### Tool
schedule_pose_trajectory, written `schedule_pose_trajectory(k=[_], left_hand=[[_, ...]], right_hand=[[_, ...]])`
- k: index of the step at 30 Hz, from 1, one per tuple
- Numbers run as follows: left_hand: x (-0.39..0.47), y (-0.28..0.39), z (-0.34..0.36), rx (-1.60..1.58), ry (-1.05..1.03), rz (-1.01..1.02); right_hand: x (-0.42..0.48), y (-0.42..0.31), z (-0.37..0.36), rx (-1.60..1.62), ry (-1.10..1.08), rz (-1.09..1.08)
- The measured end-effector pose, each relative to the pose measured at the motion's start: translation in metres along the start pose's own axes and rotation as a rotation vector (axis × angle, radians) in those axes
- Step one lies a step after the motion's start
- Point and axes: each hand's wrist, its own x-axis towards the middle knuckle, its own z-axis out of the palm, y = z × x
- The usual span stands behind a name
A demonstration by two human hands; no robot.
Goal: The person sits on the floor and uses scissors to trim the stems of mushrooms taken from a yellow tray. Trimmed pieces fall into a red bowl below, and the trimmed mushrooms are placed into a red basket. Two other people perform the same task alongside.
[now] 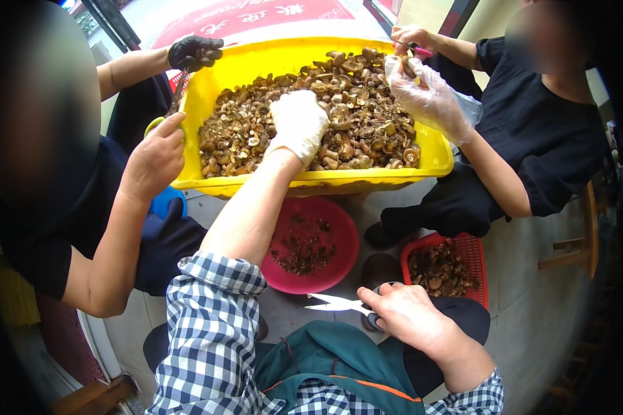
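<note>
My left hand (pixel 299 124), in a white glove, reaches into the heap of brown mushrooms (pixel 353 88) that fills much of a yellow plastic tub (pixel 311 179). Its fingertips point down among the mushrooms and are hidden, so a grip on one cannot be made out. Above my right thigh, my right hand (pixel 412 315) holds a pair of scissors (pixel 337 303) by the dark handles. Their blades are apart and point left, with nothing between them. Below the tub's near side stands a pink basin (pixel 350 259) with dark scraps (pixel 306 249) in its bottom.
A red plastic basket (pixel 478 264) of mushrooms stands by my right knee. A person at left holds scissors (pixel 178 93) and wears a black glove (pixel 194 52). Another at right, in a clear plastic glove (pixel 428 96), holds a mushroom and pink-handled scissors (pixel 420 51). A wooden stool (pixel 586 244) stands far right.
</note>
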Motion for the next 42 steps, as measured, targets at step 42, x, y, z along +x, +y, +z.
schedule_pose_trajectory(k=[42], left_hand=[[-0.312, -0.042, -0.169, -1.511, -0.534, -0.645]], right_hand=[[0.034, -0.033, 0.019, -0.064, 0.664, -0.259]])
